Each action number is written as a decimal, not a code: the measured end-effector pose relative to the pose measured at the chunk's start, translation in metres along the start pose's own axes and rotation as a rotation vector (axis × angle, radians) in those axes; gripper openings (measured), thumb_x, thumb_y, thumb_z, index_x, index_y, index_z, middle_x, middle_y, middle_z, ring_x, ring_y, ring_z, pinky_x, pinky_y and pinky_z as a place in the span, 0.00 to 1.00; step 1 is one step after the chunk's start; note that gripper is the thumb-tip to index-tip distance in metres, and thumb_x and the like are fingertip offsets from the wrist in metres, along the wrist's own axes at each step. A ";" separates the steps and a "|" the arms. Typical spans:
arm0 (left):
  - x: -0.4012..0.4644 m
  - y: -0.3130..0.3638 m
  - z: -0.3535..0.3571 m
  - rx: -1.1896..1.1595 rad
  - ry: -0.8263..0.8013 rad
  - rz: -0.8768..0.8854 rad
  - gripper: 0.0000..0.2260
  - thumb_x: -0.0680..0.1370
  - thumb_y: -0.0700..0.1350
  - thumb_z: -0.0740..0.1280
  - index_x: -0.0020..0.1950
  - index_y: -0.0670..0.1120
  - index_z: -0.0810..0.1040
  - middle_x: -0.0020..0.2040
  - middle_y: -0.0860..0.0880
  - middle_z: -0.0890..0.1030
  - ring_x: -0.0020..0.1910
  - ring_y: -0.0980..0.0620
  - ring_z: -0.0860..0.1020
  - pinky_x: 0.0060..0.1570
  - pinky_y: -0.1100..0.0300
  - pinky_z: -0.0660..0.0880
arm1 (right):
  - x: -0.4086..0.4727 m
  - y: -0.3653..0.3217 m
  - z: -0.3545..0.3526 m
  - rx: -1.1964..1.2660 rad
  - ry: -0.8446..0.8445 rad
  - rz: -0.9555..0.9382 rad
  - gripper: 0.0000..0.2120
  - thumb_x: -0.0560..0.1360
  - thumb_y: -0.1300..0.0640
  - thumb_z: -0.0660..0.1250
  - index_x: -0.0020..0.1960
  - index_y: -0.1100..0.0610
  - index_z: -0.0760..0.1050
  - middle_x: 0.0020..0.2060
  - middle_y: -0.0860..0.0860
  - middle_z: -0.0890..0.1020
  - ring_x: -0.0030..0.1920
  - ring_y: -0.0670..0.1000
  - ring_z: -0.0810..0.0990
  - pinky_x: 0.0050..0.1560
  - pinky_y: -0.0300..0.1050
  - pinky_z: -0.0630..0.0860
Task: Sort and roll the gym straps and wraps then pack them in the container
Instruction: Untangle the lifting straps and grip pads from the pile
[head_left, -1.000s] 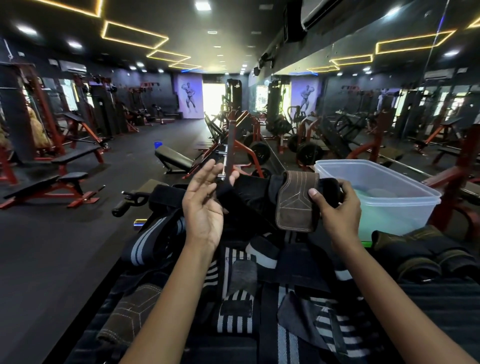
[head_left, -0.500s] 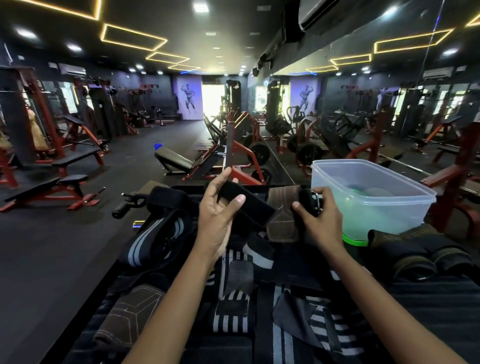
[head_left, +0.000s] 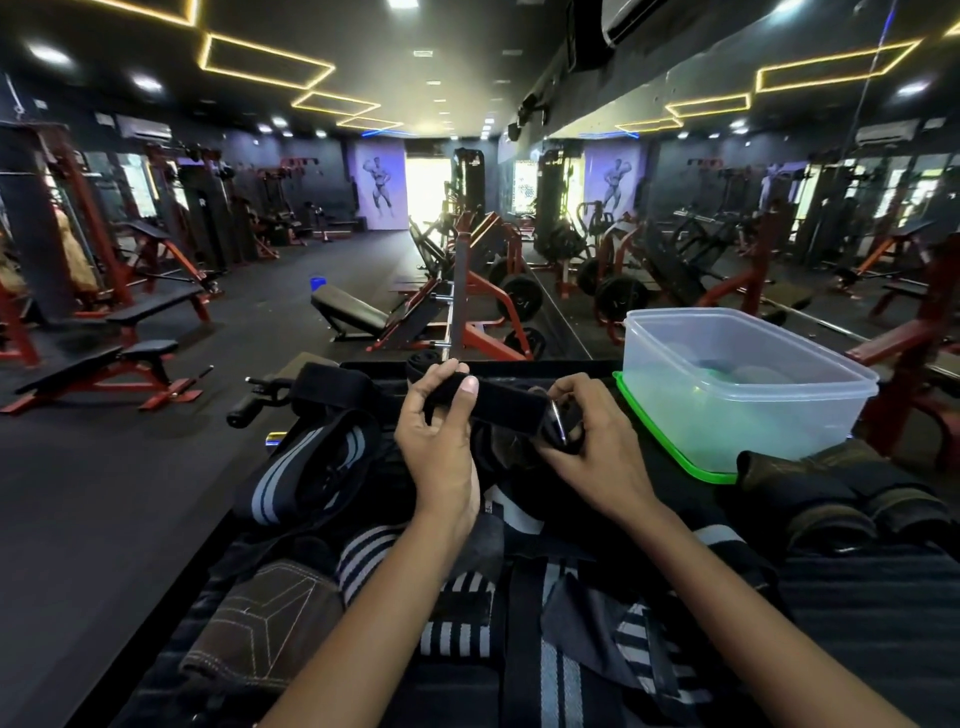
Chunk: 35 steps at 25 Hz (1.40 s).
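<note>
Left hand (head_left: 441, 441) pinches black strap (head_left: 498, 402) | right hand (head_left: 597, 441) grips its buckle end | container (head_left: 748, 395) just right

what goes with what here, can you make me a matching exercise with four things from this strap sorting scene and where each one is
Things:
1. black strap
2. clear container
3. grey-striped wrap
4. rolled dark wraps

Places or states:
A. lying loose on the left of the pile
B. stretched between the left hand and right hand
C. lying near right, in front of the container
D. standing open on a green lid, far right

Pairs: 1-B, 2-D, 3-A, 4-C
</note>
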<state>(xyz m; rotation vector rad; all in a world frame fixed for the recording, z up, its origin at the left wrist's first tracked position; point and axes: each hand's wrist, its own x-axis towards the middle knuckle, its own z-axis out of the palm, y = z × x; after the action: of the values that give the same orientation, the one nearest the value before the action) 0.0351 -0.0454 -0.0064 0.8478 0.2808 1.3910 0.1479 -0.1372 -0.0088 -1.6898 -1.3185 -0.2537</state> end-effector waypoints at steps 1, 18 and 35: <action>-0.001 -0.001 0.000 0.101 -0.022 0.045 0.08 0.75 0.34 0.69 0.50 0.45 0.81 0.62 0.39 0.78 0.66 0.49 0.75 0.67 0.52 0.70 | 0.000 -0.001 0.001 -0.011 -0.005 -0.019 0.19 0.67 0.58 0.74 0.53 0.51 0.70 0.47 0.44 0.72 0.40 0.39 0.70 0.42 0.43 0.69; 0.004 0.023 -0.007 1.118 -0.353 0.030 0.09 0.70 0.47 0.74 0.45 0.50 0.76 0.49 0.51 0.74 0.47 0.53 0.76 0.44 0.57 0.76 | 0.011 0.028 -0.021 0.442 -0.398 0.174 0.27 0.62 0.60 0.81 0.53 0.49 0.71 0.53 0.50 0.77 0.38 0.49 0.80 0.42 0.50 0.79; -0.009 0.005 -0.003 0.944 -0.292 0.033 0.07 0.72 0.45 0.74 0.44 0.51 0.76 0.51 0.49 0.75 0.38 0.47 0.82 0.35 0.57 0.81 | 0.012 0.020 -0.011 0.337 -0.312 0.043 0.28 0.59 0.58 0.82 0.57 0.51 0.76 0.52 0.46 0.80 0.53 0.47 0.80 0.54 0.50 0.79</action>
<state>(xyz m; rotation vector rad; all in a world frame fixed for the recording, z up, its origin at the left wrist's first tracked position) 0.0278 -0.0531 -0.0083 1.8133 0.7211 1.1110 0.1735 -0.1374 -0.0058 -1.5047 -1.4551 0.2570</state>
